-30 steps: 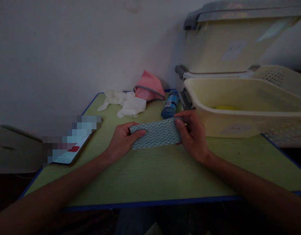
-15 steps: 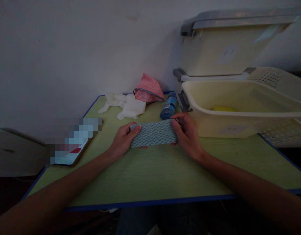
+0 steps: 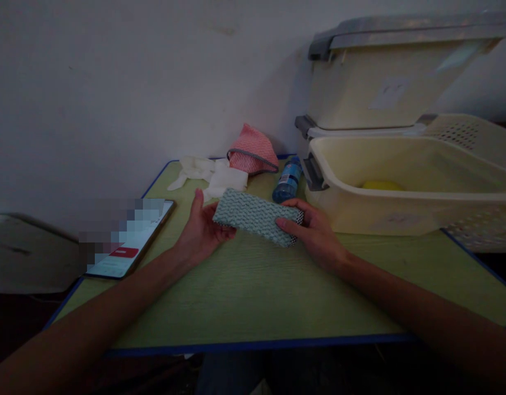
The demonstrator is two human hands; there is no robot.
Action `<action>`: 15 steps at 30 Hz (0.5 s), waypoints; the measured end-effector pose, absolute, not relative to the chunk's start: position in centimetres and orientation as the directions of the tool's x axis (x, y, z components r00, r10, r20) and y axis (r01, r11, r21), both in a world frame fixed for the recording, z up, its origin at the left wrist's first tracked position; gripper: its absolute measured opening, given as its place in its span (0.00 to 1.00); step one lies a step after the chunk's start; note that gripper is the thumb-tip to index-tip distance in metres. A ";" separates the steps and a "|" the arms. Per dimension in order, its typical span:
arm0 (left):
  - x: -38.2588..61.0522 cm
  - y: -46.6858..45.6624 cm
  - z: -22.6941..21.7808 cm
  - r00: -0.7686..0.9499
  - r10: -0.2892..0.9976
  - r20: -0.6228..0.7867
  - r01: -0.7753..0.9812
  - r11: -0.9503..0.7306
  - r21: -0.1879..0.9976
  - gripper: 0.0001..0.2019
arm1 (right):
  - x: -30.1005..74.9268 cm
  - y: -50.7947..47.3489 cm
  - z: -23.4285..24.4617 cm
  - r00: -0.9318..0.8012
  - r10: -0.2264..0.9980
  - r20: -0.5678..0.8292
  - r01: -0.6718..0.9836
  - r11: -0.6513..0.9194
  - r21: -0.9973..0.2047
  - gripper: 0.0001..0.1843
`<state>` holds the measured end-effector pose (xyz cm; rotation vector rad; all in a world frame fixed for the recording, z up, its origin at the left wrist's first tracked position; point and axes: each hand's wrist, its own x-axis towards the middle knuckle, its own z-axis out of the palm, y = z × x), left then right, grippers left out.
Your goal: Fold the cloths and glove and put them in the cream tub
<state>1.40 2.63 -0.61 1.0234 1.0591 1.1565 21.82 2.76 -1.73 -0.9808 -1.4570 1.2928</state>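
One folded, nubbly grey-green cloth (image 3: 253, 213), checked edging (image 3: 299, 218); right hand (image 3: 318, 235) pinching it, left hand (image 3: 201, 231) unclasped.

Blue-green cloth (image 3: 253, 214) — checked edge (image 3: 293, 241), pink cloth (image 3: 255, 144) — dark trim (image 3: 253, 154), green table (image 3: 256, 296)

One head-worn camera looks forward and down — across the table (image 3: 277, 302) toward the wall (image 3: 133, 93).
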 end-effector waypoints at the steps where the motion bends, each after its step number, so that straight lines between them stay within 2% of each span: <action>1: 1.4 2.7 -0.7 0.110 0.989 -0.098 -0.222 0.120 0.968 0.32 | 21.8 2.8 -1.8 -0.233 0.963 0.136 -0.022 0.135 -0.991 0.17; 4: 1.6 2.6 -1.5 0.210 0.975 -0.067 -0.308 0.131 0.942 0.28 | 21.6 2.7 -2.0 -0.183 0.968 0.170 0.009 0.174 -0.985 0.19; 7: 2.1 2.3 -2.4 0.295 0.955 -0.027 -0.272 0.111 0.956 0.20 | 21.3 2.6 -2.1 -0.153 0.970 0.188 0.066 0.200 -0.978 0.19; 10: 2.7 1.9 -2.8 0.262 0.964 -0.047 -0.226 0.108 0.968 0.16 | 21.1 2.3 -2.1 -0.177 0.967 0.181 0.068 0.196 -0.978 0.18; 15: 2.9 1.8 -2.5 0.213 0.976 -0.054 -0.282 0.114 0.953 0.15 | 20.9 2.1 -2.0 -0.255 0.956 0.146 -0.006 0.150 -0.989 0.20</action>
